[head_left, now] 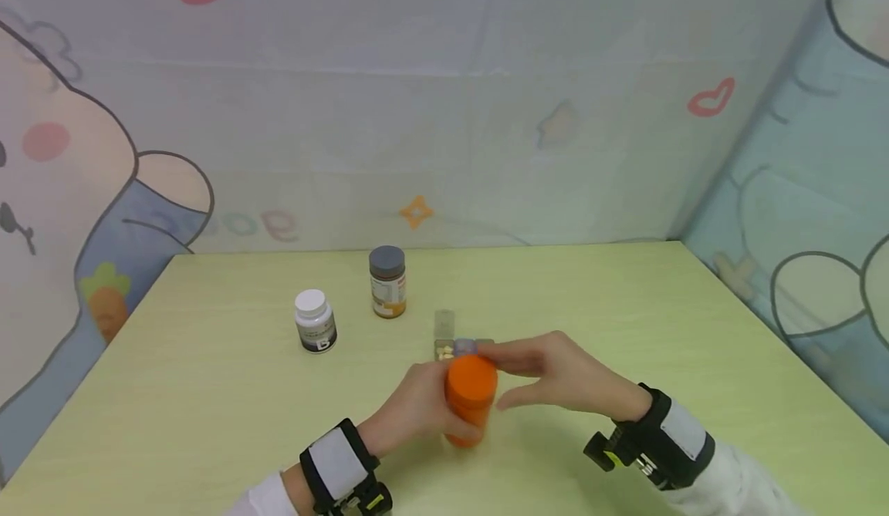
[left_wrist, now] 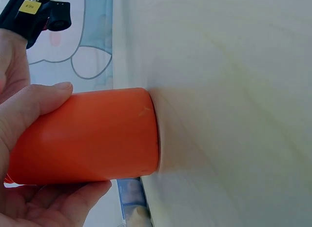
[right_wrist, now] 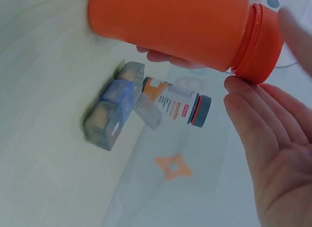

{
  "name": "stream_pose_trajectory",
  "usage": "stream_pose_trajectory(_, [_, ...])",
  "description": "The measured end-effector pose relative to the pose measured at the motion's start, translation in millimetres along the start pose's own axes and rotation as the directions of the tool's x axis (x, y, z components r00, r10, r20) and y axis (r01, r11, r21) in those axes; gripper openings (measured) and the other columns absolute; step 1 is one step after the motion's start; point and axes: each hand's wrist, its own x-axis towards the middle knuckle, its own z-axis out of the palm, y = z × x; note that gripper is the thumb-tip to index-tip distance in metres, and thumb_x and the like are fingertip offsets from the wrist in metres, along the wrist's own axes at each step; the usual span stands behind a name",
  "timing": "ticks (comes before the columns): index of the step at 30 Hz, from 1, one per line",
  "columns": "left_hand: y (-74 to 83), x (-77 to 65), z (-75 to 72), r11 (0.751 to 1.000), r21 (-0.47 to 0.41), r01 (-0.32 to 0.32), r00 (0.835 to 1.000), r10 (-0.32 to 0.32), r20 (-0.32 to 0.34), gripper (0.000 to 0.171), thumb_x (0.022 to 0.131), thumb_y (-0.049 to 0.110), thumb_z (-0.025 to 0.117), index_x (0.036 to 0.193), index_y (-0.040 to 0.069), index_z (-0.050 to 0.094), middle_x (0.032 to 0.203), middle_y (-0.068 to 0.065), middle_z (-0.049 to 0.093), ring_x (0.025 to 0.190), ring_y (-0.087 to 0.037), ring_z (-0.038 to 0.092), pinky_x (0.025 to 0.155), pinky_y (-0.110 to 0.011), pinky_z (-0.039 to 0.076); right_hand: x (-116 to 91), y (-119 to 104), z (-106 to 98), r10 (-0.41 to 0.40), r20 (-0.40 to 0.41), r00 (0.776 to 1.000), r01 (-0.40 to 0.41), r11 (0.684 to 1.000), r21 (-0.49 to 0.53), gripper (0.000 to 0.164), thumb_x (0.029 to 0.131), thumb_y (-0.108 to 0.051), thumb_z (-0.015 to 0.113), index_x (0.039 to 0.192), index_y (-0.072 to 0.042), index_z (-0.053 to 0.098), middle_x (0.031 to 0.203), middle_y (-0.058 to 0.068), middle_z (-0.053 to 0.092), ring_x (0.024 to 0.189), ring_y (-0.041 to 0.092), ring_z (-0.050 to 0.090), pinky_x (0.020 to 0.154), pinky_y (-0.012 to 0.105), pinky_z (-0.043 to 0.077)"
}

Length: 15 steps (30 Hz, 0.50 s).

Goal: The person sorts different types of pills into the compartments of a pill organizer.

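Note:
An orange bottle [head_left: 468,413] with an orange screw cap [head_left: 472,377] stands upright on the table, its base on or close to the surface. My left hand [head_left: 417,402] grips its body, thumb on one side and fingers round the other, as the left wrist view shows. At the cap is my right hand [head_left: 559,377], fingers extended along its far edge; the thumb is apart from it. Just behind the bottle lies a small pill box [right_wrist: 113,104] with a translucent lid [right_wrist: 147,111] raised. Pale pills [head_left: 445,352] show in its left compartment; the hands partly hide the box.
Further back on the table [head_left: 208,392] stand a white bottle [head_left: 316,322] with a white cap and a brown bottle [head_left: 388,283] with a grey cap. Printed cloth walls [head_left: 444,130] rise behind the table and at its sides.

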Motion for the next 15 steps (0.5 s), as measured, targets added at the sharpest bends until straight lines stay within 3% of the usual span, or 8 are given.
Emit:
stream_pose_trajectory(3, [-0.7,0.3,-0.9,1.0,0.002,0.011,1.0,-0.011,-0.003,0.054,0.058,0.013,0.083,0.107,0.013,0.061,0.094,0.005,0.063,0.085,-0.011,0.057,0.081,-0.031,0.045,-1.5,4.3,1.1,0.005,-0.092,0.996,-0.007,1.0,-0.026,0.047,0.075,-0.023,0.073,0.116,-0.004,0.061,0.107,0.006,0.066,0.096,0.014,0.063,0.08,0.027,0.05])
stream_pose_trajectory(6, [-2.0,1.2,-0.8,1.0,0.019,-0.002,1.0,0.002,-0.01,0.053,0.057,0.013,0.084,0.105,0.012,0.061,0.094,0.004,0.064,0.085,-0.012,0.057,0.08,-0.03,0.045,2.2,9.1,5.4,-0.009,-0.141,0.99,0.0,0.998,-0.059,0.042,0.073,-0.026,0.074,0.11,-0.008,0.064,0.101,0.001,0.067,0.091,0.012,0.063,0.082,0.03,0.049])
stream_pose_trajectory(11, [-3.5,2.9,0.4,0.997,0.066,-0.032,0.999,0.033,-0.015,0.055,0.057,0.017,0.084,0.106,0.01,0.061,0.094,0.003,0.065,0.084,-0.011,0.058,0.079,-0.028,0.045,11.5,15.8,16.5,-0.049,-0.108,0.993,0.047,0.999,-0.028,0.057,0.07,-0.025,0.077,0.121,-0.009,0.058,0.12,0.005,0.059,0.109,0.019,0.055,0.092,0.036,0.043])
stream_pose_trajectory(15, [-3.6,3.8,-0.1,0.991,0.123,-0.048,0.999,0.05,-0.013,0.054,0.06,0.019,0.083,0.107,0.009,0.06,0.094,0.002,0.065,0.083,-0.01,0.058,0.077,-0.025,0.046,21.9,13.7,29.6,-0.081,-0.066,0.995,0.077,0.995,-0.055,0.067,0.069,-0.03,0.078,0.127,-0.009,0.052,0.125,0.006,0.056,0.11,0.019,0.053,0.089,0.032,0.045])
